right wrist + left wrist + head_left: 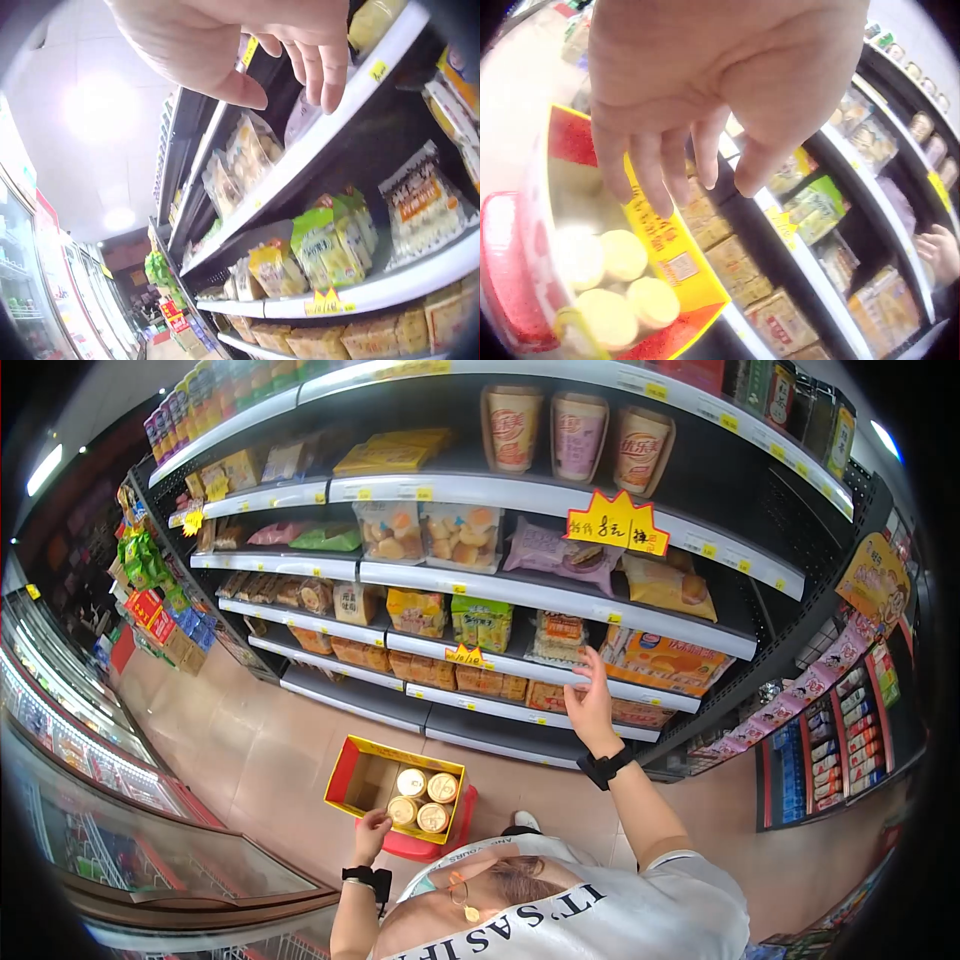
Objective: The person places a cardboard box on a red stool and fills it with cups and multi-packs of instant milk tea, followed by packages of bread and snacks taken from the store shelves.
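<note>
A yellow-and-red cardboard box [340, 788] holds several cans with pale round lids [433, 817], gathered at its right side in the head view. My left hand [372, 832] is at the box's near edge. In the left wrist view its loosely bent fingers [651, 169] hang over the yellow flap [705, 289], with nothing gripped. My right hand [590, 700] reaches toward the lower shelves, fingers extended and holding nothing. Close to it stands a clear snack pack with an orange label [560, 632]. Green snack bags [330, 244] sit farther along that shelf in the right wrist view.
Under the box is a red support [468, 822]. Shelves [440, 575] of packaged snacks fill the front, with paper cups [512, 430] higher up. Glass-doored fridges [150, 840] line the left side. A rack of small packs [830, 735] stands at the right.
</note>
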`<action>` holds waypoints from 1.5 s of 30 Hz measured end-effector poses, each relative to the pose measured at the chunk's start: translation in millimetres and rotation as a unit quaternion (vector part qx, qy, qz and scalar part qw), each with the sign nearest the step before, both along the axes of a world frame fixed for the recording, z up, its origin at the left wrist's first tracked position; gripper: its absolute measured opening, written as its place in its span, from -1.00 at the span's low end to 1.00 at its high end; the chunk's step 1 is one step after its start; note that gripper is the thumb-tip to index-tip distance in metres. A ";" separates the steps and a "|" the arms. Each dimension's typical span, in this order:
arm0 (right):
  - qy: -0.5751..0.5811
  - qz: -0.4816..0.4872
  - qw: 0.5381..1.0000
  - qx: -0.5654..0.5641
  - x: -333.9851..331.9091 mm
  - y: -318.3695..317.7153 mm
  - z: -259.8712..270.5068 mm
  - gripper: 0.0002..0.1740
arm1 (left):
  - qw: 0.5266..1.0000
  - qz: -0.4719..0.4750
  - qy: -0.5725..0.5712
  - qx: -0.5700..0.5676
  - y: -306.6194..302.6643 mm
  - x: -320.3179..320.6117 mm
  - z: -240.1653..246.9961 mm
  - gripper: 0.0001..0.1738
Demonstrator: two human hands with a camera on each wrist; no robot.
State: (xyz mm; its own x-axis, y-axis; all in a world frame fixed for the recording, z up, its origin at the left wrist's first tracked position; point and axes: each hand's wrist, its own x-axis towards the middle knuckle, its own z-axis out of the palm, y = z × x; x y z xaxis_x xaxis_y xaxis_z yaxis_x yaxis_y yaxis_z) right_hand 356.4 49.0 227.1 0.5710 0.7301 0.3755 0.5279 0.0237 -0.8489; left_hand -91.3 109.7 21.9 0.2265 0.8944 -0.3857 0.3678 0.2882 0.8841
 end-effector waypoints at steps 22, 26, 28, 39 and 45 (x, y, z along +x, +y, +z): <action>-0.438 -0.161 0.882 0.072 204.6 -13.4 194.4 -0.43 | 0.827 -0.226 -0.086 0.507 78.2 489.6 486.2 -0.11; -0.486 -0.163 0.858 0.042 210.1 -13.8 191.5 -0.40 | 0.834 -0.146 -0.064 0.527 82.2 540.8 479.8 0.12; -0.507 -0.170 0.844 0.038 209.9 -13.3 189.9 -0.38 | 0.834 -0.135 -0.101 0.526 84.3 556.4 475.8 0.20; -0.529 -0.187 0.828 0.027 209.9 -7.3 186.1 -0.35 | 0.822 0.006 -0.052 0.568 80.0 585.9 488.8 0.16; -0.536 -0.195 0.821 0.023 210.0 -6.8 184.7 -0.33 | 0.807 -0.016 0.001 0.590 77.6 588.8 494.3 -0.02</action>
State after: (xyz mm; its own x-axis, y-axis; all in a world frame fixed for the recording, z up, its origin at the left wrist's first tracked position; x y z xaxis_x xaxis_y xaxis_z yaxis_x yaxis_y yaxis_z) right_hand 566.5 42.1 411.8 0.0808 0.5405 0.8374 0.9459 -0.3064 0.1065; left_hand 497.4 187.4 516.2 0.2570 0.6330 0.7303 0.3593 -0.7641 0.5358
